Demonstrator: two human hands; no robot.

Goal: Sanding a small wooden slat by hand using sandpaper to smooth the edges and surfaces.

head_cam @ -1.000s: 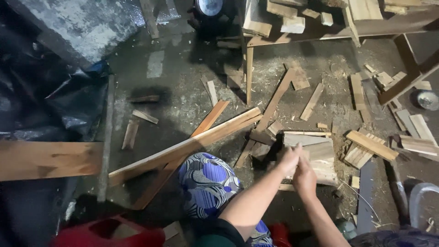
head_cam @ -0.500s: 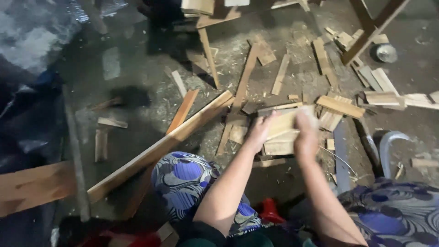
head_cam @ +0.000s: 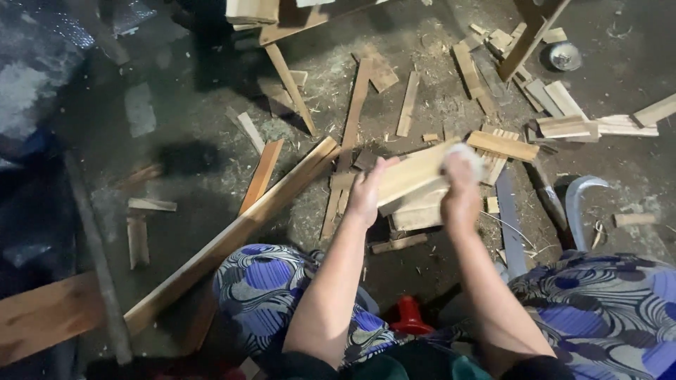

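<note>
I sit low with my knees in purple patterned cloth [head_cam: 282, 281]. My left hand [head_cam: 366, 191] grips the near left end of a short pale wooden board [head_cam: 412, 174], which is tilted up to the right. My right hand [head_cam: 459, 191] is closed on a small whitish pad [head_cam: 465, 155] pressed against the board's upper right part. Under the board lies another pale wood block [head_cam: 419, 211] on the dirty floor.
A long plank [head_cam: 232, 232] runs diagonally at the left, and several wood offcuts [head_cam: 408, 102] lie on the floor. To the right are a curved metal blade [head_cam: 579, 200] and a slat [head_cam: 501, 145]. A metal bowl [head_cam: 565, 55] and a wooden frame leg [head_cam: 528, 35] are at the back, a red object [head_cam: 408, 317] between my knees.
My hands, close together a second ago, have spread along the board. The right hand now sits at its upper end with the pad. The view has shifted.
</note>
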